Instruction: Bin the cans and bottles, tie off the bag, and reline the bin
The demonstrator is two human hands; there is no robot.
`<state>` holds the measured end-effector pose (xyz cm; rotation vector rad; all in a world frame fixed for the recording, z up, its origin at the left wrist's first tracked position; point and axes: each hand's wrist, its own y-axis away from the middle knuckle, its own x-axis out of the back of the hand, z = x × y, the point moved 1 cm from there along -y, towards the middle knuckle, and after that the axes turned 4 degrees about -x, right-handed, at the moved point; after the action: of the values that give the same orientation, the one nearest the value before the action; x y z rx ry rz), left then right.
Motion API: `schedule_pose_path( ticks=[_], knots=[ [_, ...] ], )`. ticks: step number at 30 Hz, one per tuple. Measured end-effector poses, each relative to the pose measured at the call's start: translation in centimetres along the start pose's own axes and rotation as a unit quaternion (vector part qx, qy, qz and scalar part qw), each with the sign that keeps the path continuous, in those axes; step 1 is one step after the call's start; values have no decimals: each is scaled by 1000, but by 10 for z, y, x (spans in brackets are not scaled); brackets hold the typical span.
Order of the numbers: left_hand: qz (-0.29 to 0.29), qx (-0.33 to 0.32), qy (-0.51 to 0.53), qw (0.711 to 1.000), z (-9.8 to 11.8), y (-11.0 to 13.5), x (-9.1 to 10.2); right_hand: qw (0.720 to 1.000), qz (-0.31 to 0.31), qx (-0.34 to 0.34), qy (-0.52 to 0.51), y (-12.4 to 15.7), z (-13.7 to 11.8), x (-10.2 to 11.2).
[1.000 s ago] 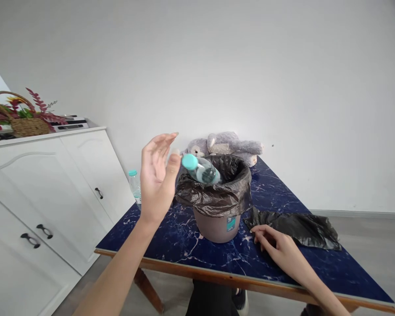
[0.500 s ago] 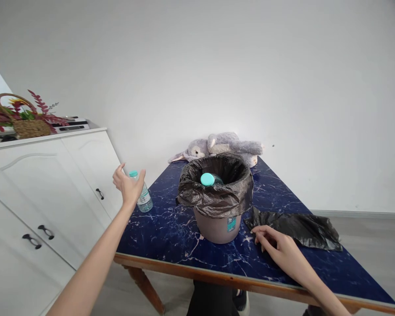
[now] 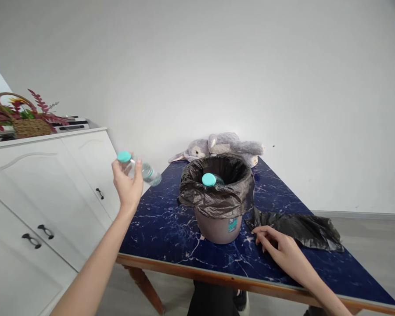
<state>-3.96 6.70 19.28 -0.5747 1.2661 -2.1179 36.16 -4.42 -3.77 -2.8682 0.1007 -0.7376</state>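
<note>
My left hand (image 3: 128,184) is raised above the table's left side and grips a small clear water bottle (image 3: 148,172) with a teal cap, tilted with the cap toward me. To its right stands a small brown bin (image 3: 217,226) lined with a black bag (image 3: 217,197). Another teal-capped bottle (image 3: 210,179) lies inside the bin. My right hand (image 3: 279,248) rests on the blue marble table (image 3: 171,228), fingers curled, touching the edge of a loose black bag (image 3: 299,228).
A grey plush toy (image 3: 217,145) lies at the table's far end by the wall. White cabinets (image 3: 46,197) stand to the left, with a wicker basket of flowers (image 3: 23,118) on top. The table's wooden front edge is near me.
A bottle dropped from my left hand into the bin. The hand then went left to a second bottle on the table and has lifted it. My right hand stayed put.
</note>
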Motion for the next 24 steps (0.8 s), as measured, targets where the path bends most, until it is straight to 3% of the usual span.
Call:
schedule_pose_path(
  ticks=[2,5,8,10,16,24],
  knots=[
    [15,-73,68,995,53,-4,-3,1000,3,0,1,0,1,0],
    [14,-179,237,955,120,-4,-8,1000,10,1,0,1,0,-1],
    [-62,-177,286,940,151,4,-18,1000,9,5,-6,1,0,-1],
    [-104,-144,283,943,152,13,-27,1000,4,6,-8,0,0,-1],
    [-249,-40,245,936,124,28,-48,1000,4,5,6,0,-1,1],
    [-273,-58,191,941,114,25,-39,1000,5,-1,19,1,-2,0]
  ],
)
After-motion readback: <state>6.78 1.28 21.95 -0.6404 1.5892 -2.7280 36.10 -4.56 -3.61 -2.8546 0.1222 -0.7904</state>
